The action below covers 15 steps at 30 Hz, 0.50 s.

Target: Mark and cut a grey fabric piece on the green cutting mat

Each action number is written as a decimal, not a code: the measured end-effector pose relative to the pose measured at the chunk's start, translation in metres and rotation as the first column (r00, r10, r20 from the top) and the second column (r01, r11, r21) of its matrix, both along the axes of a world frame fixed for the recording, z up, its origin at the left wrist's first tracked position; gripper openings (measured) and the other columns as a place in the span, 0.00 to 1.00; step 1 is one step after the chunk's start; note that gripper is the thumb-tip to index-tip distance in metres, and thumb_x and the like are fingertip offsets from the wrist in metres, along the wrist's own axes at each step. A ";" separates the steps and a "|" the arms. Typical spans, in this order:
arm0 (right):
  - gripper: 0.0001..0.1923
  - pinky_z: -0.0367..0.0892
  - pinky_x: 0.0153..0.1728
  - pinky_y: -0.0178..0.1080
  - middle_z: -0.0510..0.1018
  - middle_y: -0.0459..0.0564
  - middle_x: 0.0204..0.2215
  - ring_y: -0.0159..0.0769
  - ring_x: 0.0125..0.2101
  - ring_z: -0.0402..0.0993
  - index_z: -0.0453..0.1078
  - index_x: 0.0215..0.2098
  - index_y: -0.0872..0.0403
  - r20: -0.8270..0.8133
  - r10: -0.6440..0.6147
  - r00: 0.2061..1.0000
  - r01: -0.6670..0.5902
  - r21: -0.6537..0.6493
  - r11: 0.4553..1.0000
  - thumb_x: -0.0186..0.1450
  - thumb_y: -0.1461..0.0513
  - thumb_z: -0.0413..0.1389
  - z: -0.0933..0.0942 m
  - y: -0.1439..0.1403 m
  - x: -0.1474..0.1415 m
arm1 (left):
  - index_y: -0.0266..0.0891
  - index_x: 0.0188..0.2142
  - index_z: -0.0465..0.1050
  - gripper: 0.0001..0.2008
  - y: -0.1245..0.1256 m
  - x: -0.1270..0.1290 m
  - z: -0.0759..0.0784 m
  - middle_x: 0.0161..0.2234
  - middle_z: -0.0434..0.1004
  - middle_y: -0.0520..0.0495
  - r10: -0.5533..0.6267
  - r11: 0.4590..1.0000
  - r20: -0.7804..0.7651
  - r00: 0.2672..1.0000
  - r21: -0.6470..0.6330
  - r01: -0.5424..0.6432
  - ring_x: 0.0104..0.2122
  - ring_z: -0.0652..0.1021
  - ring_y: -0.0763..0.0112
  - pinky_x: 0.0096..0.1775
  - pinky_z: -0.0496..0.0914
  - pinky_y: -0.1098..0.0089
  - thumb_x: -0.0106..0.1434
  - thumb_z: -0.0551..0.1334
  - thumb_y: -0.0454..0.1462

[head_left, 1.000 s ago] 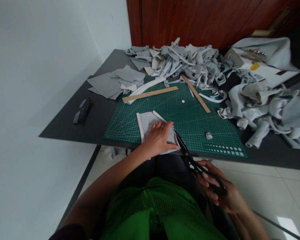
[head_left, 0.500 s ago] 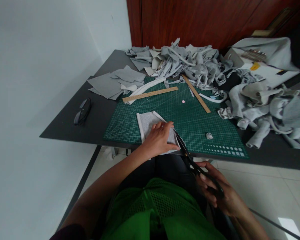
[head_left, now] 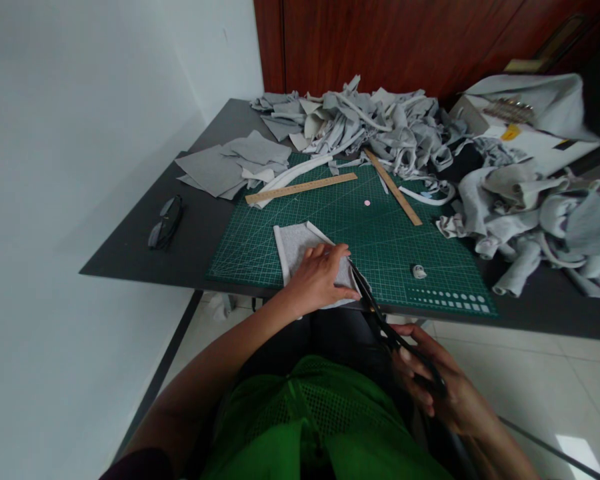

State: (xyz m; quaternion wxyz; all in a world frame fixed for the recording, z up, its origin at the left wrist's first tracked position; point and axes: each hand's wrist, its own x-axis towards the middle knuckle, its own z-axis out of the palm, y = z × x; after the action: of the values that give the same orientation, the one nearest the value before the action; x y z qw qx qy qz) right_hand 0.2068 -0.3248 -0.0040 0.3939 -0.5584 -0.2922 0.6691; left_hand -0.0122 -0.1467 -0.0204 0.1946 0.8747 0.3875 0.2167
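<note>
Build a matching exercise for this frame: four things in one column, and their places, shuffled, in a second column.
Things:
1. scissors
2. glasses
3. grey fabric piece
4. pink dot

Places:
A. on the bare dark table, left of the cutting mat
B. pressed flat under the left hand
C. on the mat, between the two wooden rulers
D. in the right hand, blades at the fabric's edge

Pairs: 1-D, 2-A, 3-B, 4-C

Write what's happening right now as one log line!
left hand: pressing grey fabric | right hand: holding black scissors at fabric edge | surface: green cutting mat
</note>
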 end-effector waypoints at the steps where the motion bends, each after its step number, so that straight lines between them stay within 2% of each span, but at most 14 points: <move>1: 0.27 0.48 0.10 0.24 0.61 0.33 0.20 0.19 0.12 0.48 0.67 0.52 0.49 0.000 0.002 1.000 -0.002 0.001 1.000 0.63 0.45 0.67 0.000 0.000 0.000 | 0.44 0.62 0.58 0.41 0.000 0.000 0.000 0.61 0.74 0.42 -0.002 1.000 -0.004 1.000 0.003 0.002 0.61 0.72 0.46 0.59 0.63 0.48 0.58 0.75 0.52; 7: 0.29 0.48 0.10 0.24 0.61 0.33 0.20 0.20 0.12 0.50 0.66 0.55 0.48 0.001 -0.024 1.000 0.024 -0.025 0.999 0.62 0.46 0.68 -0.002 0.000 -0.002 | 0.43 0.61 0.61 0.40 0.000 0.000 0.002 0.61 0.74 0.42 -0.003 1.000 -0.019 1.000 0.018 0.003 0.60 0.72 0.46 0.59 0.64 0.49 0.57 0.76 0.53; 11: 0.27 0.49 0.09 0.23 0.64 0.35 0.22 0.19 0.12 0.51 0.66 0.52 0.47 -0.059 -0.051 0.997 0.049 -0.048 0.998 0.62 0.46 0.67 -0.004 -0.001 0.000 | 0.42 0.61 0.61 0.41 0.000 0.000 0.002 0.60 0.74 0.41 0.005 1.000 -0.020 1.000 0.016 -0.004 0.60 0.72 0.46 0.59 0.64 0.49 0.56 0.76 0.53; 15: 0.24 0.49 0.09 0.22 0.63 0.34 0.22 0.18 0.12 0.49 0.65 0.50 0.48 -0.092 -0.011 0.996 0.008 -0.037 0.999 0.64 0.46 0.66 -0.003 0.004 0.006 | 0.43 0.61 0.60 0.40 0.000 0.000 0.001 0.60 0.74 0.41 0.004 1.000 -0.006 1.000 0.013 -0.004 0.60 0.72 0.46 0.59 0.64 0.48 0.56 0.76 0.52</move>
State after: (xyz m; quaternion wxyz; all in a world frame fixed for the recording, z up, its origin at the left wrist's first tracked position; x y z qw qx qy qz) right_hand 0.2130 -0.3212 -0.0072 0.4000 -0.5353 -0.2589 0.6975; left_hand -0.0127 -0.1467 -0.0196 0.1873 0.8757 0.3886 0.2168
